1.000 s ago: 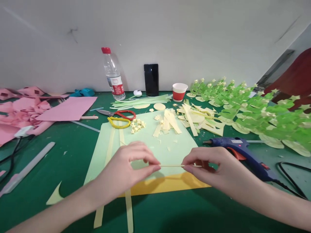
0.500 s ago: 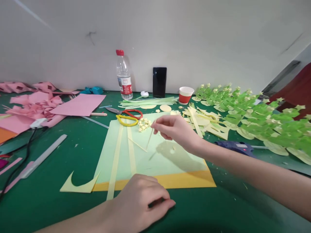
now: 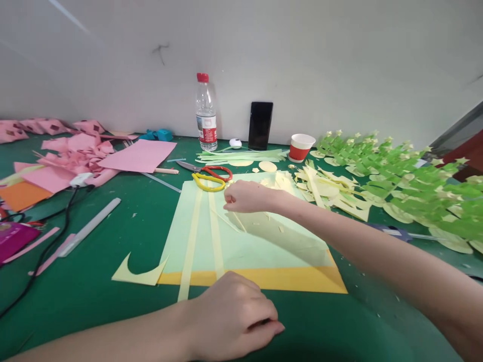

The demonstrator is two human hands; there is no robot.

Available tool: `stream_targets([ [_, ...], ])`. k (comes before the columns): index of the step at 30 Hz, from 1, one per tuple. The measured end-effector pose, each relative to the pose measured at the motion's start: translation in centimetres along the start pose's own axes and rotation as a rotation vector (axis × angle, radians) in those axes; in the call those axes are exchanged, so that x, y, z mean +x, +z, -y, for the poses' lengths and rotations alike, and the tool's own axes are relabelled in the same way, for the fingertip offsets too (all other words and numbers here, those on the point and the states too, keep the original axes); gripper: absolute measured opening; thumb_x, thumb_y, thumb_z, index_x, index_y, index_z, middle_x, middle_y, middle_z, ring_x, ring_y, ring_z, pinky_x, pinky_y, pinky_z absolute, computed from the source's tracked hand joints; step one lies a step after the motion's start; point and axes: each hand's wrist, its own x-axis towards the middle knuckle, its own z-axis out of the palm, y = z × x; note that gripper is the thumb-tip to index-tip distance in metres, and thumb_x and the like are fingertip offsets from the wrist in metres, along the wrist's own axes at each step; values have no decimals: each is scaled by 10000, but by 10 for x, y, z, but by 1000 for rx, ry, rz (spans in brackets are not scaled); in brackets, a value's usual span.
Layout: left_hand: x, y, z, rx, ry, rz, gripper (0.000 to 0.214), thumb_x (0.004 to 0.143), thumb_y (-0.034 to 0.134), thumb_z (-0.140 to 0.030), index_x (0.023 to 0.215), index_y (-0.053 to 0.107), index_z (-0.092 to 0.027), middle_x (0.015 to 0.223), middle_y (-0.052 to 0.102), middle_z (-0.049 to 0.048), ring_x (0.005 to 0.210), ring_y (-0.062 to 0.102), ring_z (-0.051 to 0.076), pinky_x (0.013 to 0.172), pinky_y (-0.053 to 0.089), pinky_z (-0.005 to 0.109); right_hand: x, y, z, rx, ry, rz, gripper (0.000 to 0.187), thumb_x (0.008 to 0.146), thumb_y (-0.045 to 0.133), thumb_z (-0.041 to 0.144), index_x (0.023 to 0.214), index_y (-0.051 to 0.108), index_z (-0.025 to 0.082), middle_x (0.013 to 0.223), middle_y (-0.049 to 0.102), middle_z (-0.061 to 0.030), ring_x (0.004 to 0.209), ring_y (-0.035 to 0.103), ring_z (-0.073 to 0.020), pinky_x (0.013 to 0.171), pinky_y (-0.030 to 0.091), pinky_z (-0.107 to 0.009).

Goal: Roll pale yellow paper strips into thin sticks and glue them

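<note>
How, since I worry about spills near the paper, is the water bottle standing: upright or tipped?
Upright: the water bottle stands on its base at the far edge of the table, its red cap on top.

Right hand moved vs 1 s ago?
Yes. The right hand went from the near edge of the light green sheet to its far edge, ending beside the scissors.

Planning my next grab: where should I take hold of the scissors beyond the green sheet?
Grip the scissors by the red and yellow handle loops at their right end, coming from above. They lie flat, loops nearest the right hand, blades pointing left away from it.
</note>
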Motion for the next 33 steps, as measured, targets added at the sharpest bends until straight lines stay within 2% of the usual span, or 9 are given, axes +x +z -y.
stream_targets([
  [4, 0, 0, 1, 4, -7, 19, 306, 904, 497, -228, 673, 675, -135, 524, 655, 22, 465, 537, 124, 438, 330, 238, 7, 0, 3, -71, 8, -16, 293, 927, 527, 347, 1144, 557, 153, 1140, 565, -80, 973, 576, -188, 834, 504, -389],
  [7, 1, -1, 0, 2, -5, 23, 258, 879, 530, -198, 680, 678, -129, 533, 660, 18, 460, 531, 120, 433, 325, 240, 1, -10, -3, -113, 15, -53, 286, 930, 521, 355, 1129, 569, 156, 1148, 563, -73, 989, 570, -199, 847, 499, -390],
  [10, 1, -2, 0, -7, 3, 17, 254, 885, 521, -193, 692, 673, -132, 547, 664, 16, 458, 531, 119, 435, 328, 238, -9, -26, -21, -153, 55, -44, 290, 927, 527, 351, 1131, 567, 149, 1141, 565, -72, 984, 573, -199, 838, 502, -390],
  [15, 2, -2, 1, -18, 13, -3, 391, 943, 410, -245, 647, 644, -141, 509, 630, 25, 437, 506, 129, 428, 321, 253, -23, -41, -64, -224, 185, 9, 279, 924, 535, 331, 1138, 561, 154, 1142, 565, -81, 971, 576, -183, 832, 506, -386],
  [22, 5, -6, -3, -5, -1, -4, 501, 981, 306, -287, 646, 650, -142, 501, 623, 37, 436, 518, 132, 442, 330, 251, -34, -28, -100, -247, 438, 1, 295, 925, 533, 342, 1149, 556, 153, 1158, 556, -88, 989, 570, -192, 844, 500, -391],
  [29, 4, -5, -1, -7, -2, 10, 534, 981, 286, -316, 643, 657, -133, 484, 612, 36, 426, 527, 127, 444, 342, 246, -31, -23, -104, -81, 549, 57, 315, 921, 537, 356, 1151, 554, 142, 1141, 563, -89, 971, 578, -192, 828, 508, -384],
  [33, 7, -6, -2, -3, -6, 14, 557, 986, 262, -336, 651, 661, -139, 501, 623, 38, 436, 542, 127, 454, 359, 241, -35, -24, -103, -15, 591, 47, 320, 920, 540, 354, 1154, 552, 136, 1147, 560, -95, 977, 576, -195, 833, 505, -385],
])
